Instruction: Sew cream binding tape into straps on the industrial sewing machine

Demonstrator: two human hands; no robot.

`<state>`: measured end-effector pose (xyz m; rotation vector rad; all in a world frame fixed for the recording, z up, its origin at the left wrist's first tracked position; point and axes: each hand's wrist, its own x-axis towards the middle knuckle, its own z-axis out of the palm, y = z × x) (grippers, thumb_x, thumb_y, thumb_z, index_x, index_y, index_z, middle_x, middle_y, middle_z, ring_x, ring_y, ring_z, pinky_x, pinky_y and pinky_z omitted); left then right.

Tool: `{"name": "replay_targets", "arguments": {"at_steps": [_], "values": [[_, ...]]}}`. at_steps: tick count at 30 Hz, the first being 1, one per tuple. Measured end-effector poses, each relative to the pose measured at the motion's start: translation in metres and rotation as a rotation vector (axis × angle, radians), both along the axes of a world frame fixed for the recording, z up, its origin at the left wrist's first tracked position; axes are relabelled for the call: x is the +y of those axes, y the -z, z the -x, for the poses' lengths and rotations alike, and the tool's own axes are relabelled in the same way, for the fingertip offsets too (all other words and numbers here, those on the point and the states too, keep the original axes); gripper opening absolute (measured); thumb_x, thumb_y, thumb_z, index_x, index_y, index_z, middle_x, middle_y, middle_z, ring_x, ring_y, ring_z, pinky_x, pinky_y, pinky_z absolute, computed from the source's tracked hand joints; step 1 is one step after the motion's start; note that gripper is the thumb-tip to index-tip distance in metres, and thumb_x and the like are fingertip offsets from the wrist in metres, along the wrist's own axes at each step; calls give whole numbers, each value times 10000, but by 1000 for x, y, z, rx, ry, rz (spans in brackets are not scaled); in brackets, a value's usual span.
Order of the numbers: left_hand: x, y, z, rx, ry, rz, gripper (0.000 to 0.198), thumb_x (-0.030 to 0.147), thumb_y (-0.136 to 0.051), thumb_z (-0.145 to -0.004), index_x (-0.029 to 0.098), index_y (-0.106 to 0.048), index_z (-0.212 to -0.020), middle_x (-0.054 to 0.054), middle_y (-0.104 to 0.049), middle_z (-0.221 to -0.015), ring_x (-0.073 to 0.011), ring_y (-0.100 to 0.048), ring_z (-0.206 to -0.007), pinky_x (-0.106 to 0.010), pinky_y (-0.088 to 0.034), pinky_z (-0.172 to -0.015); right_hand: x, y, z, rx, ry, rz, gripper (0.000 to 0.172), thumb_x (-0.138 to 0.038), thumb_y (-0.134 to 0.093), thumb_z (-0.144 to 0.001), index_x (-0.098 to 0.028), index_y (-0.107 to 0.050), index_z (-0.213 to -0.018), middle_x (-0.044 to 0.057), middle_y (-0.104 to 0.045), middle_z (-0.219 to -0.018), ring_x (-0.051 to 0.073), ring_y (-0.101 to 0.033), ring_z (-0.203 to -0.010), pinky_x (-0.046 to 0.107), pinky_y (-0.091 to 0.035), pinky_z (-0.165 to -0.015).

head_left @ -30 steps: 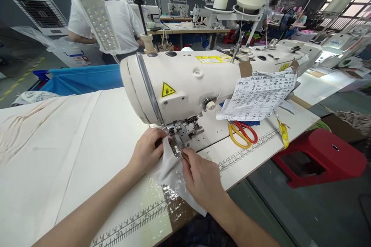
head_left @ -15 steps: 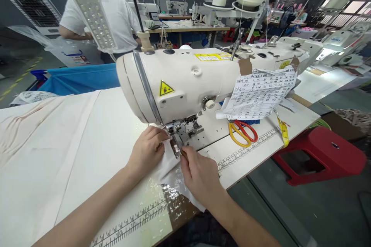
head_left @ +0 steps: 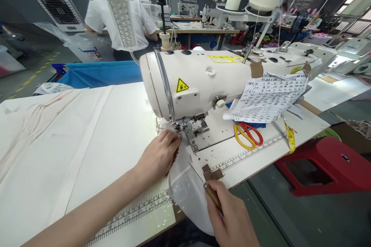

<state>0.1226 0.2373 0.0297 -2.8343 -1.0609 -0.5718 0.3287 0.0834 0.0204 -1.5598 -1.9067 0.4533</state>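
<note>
A cream sewing machine (head_left: 203, 81) stands on the white table (head_left: 87, 131). My left hand (head_left: 159, 156) rests with curled fingers on a small white fabric piece (head_left: 188, 189) right beside the presser foot (head_left: 185, 129). My right hand (head_left: 232, 220) is down at the table's front edge, closed on a thin tool with a wooden handle (head_left: 213, 197). Its metal tip points up toward the needle area and lies over the fabric.
Yellow- and red-handled scissors (head_left: 249, 137), a taped paper chart (head_left: 269, 96) and a yellow tape measure (head_left: 290, 139) lie right of the needle. A red stool (head_left: 327, 166) stands at the right. A blue bin (head_left: 98, 73) and a person in white are behind the table.
My right hand has pulled back from the presser foot to the table's front edge, still holding the tool. The view has shifted left. My left hand stays by the foot.
</note>
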Motion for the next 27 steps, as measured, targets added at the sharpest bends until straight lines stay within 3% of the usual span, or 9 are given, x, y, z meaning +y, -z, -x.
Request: {"name": "replay_targets", "arguments": {"at_steps": [4, 10, 14, 27], "values": [[-12, 7, -6, 35, -63, -41, 396, 113, -378, -948, 70, -632, -1249, -187, -622, -1272, -325, -548, -1173, -483, -579, -929, -8, 3, -1, -5, -63, -37, 331, -95, -416, -940, -249, -480, -1227, 33, -737, -953, 194, -737, -759, 251, -539, -606], [-12, 17, 4, -49, -17, 11, 454, 143, -326, -974, 98, -613, -1322, -132, -638, -1342, -286, -550, -1269, -481, -519, -1057, -5, 3, 2, -30, -74, -47, 352, -86, -412, -940, -242, -481, -1248, 34, -717, -949, 189, -716, -728, 263, -535, -603], [-8, 17, 7, -69, 22, 13, 462, 147, -327, -965, 113, -644, -1299, -117, -663, -1319, -291, -577, -1250, -496, -537, -1029, -3, -1, 4, -67, -54, 3, 335, -104, -402, -956, -247, -497, -1244, 28, -717, -945, 188, -711, -702, 262, -524, -565], [-14, 15, 1, -19, -33, 36, 487, 295, -334, -1018, 54, -558, -1376, -156, -573, -1415, -304, -467, -1355, -486, -439, -1127, 16, -13, 9, -206, -23, -99, 317, -62, -375, -903, -209, -519, -1146, 52, -749, -935, 223, -743, -705, 308, -516, -533]]}}
